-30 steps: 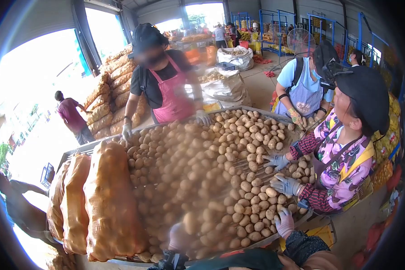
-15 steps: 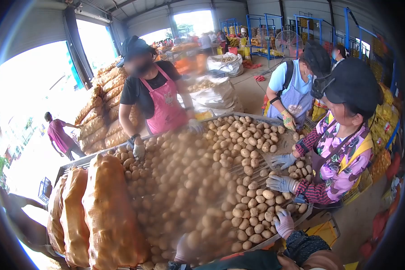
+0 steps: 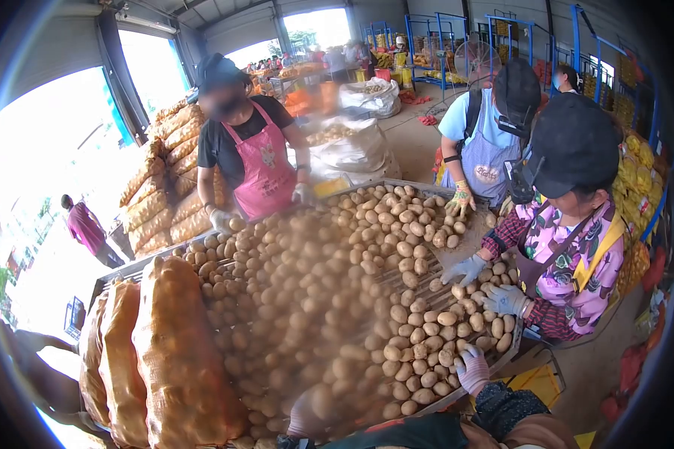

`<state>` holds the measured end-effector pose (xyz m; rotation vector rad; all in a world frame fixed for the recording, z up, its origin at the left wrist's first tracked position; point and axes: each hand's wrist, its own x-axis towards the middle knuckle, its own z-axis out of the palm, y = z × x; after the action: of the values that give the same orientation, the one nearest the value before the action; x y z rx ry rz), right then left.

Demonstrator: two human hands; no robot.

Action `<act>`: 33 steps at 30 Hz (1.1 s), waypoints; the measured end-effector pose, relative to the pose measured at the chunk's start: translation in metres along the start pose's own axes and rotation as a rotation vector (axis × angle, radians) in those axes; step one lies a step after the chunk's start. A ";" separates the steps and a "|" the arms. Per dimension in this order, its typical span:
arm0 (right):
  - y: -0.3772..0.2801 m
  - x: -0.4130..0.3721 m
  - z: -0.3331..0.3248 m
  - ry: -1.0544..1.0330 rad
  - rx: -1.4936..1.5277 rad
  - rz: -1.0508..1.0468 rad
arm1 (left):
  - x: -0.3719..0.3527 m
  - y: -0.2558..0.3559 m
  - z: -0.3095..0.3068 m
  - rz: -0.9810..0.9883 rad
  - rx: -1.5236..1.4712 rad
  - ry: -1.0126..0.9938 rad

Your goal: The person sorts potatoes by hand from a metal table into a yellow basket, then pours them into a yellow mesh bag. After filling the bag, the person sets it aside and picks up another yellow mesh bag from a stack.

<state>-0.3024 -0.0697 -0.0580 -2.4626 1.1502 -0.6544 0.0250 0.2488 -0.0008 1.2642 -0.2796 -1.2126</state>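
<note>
Potatoes [image 3: 419, 352] cover a large slatted sorting table [image 3: 397, 288] in front of me. My right hand [image 3: 472, 370], in a pale striped glove, rests on potatoes at the near right edge, fingers apart, with nothing gripped. My left hand [image 3: 305, 420], also gloved, lies low at the near edge beside the potatoes; a smear across the middle of the view blurs it and its fingers cannot be made out. Full mesh sacks [image 3: 183, 359] stand on the table's left end, away from my hands.
A co-worker in a pink apron [image 3: 266, 172] stands across the table. At the right, another co-worker's grey-gloved hand [image 3: 505, 301] touches potatoes, and a third person's patterned glove [image 3: 461, 198] reaches in. Stacked sacks [image 3: 180, 179] and white bulk bags [image 3: 352, 153] stand behind.
My hands stay nearly in place. The pink-aproned co-worker's hands have shifted, and the patterned glove has moved onto the potatoes. The grey-gloved hands have moved apart, one further right.
</note>
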 end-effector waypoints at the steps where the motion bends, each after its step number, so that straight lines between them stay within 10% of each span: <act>1: 0.004 -0.002 0.004 -0.001 0.004 0.010 | -0.001 0.001 0.002 0.012 0.022 0.006; 6: 0.002 -0.002 0.002 -0.012 0.019 0.021 | -0.003 -0.002 0.001 0.627 1.234 0.033; 12: 0.002 -0.002 0.000 -0.012 0.011 0.026 | -0.005 -0.004 0.003 -0.018 -0.272 0.040; 16: -0.001 -0.001 -0.004 -0.017 0.013 0.028 | -0.004 -0.004 0.004 0.349 0.693 0.018; 26: 0.001 -0.002 0.000 -0.003 0.007 0.027 | -0.004 0.003 0.011 0.005 -0.677 -0.223; 29: 0.000 -0.001 0.001 0.013 0.009 0.023 | 0.001 -0.008 -0.001 0.164 0.249 0.046; 33: 0.003 -0.001 0.005 0.016 0.002 0.041 | 0.005 -0.017 -0.005 0.247 0.327 -0.034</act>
<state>-0.3013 -0.0702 -0.0640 -2.4296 1.2012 -0.6640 0.0213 0.2508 -0.0189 1.4409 -0.6603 -1.0021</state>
